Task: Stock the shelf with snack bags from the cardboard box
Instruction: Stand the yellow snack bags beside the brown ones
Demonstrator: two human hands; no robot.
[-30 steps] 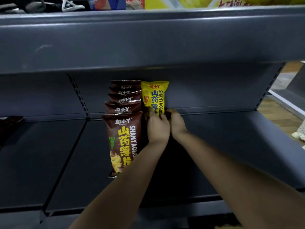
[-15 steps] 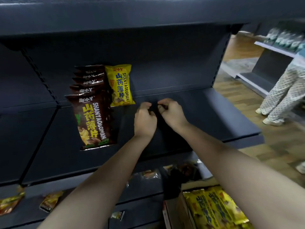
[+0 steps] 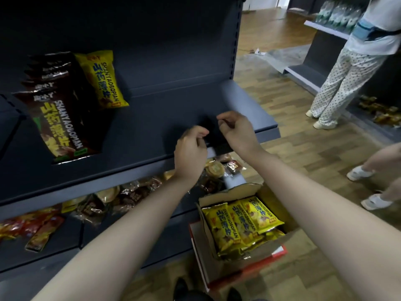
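1. Far left, on the dark shelf [image 3: 152, 118]: a row of brown snack bags [image 3: 58, 118] standing one behind another, leaning back.
2. Just right of them, touching: one yellow snack bag [image 3: 102, 79] propped against the back panel.
3. Below, on the lower shelf [image 3: 71, 233]: loose wrapped snacks [image 3: 121, 196] scattered along it, red and orange packets [image 3: 26, 227] at the far left.
4. Centre, over the shelf's front edge: left hand [image 3: 191, 153], fingers curled in, nothing gripped.
5. Just beside it, slightly higher: right hand [image 3: 237, 131], fingers likewise curled, nothing held; fingertips of both hands close but apart.
6. Under the right forearm, on the wooden floor [image 3: 303, 148]: open cardboard box [image 3: 219, 259] packed with yellow bags [image 3: 240, 222] lying side by side; one flap standing up against the lower shelf.
7. Far right: a standing person in spotted trousers [image 3: 345, 79] beside another shelf unit [image 3: 312, 46]; nearer, another person's feet in white shoes [image 3: 360, 172].
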